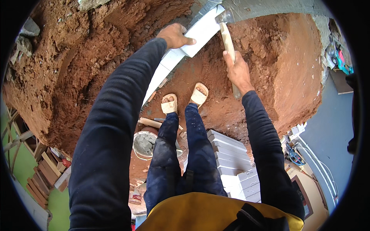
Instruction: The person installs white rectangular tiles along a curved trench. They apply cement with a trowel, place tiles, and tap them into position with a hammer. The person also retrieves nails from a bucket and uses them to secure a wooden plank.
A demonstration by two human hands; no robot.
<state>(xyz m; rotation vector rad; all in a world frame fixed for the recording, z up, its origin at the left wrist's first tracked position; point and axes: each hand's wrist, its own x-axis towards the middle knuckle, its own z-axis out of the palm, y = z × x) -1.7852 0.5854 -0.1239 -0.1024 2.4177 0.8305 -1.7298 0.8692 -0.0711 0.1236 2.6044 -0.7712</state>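
Note:
My left hand (173,36) grips a white block (202,29) near the top middle, fingers over its far edge and thumb on its face. This block sits on a row of similar white blocks (162,67) running down toward the lower left, beside the dug soil. My right hand (237,71) is closed round the pale wooden handle (227,40) of a hammer-like tool. Its metal head (224,16) is at the right end of the held block, against or close to it; I cannot tell whether they touch.
Red soil banks (65,57) rise on both sides, with a grey concrete edge (273,7) above. My sandalled feet (198,92) stand on dirt. Behind them are a bucket of grey mortar (144,143), a loose wooden piece (150,122) and stacked blocks (231,154). Planks (40,181) lie at lower left.

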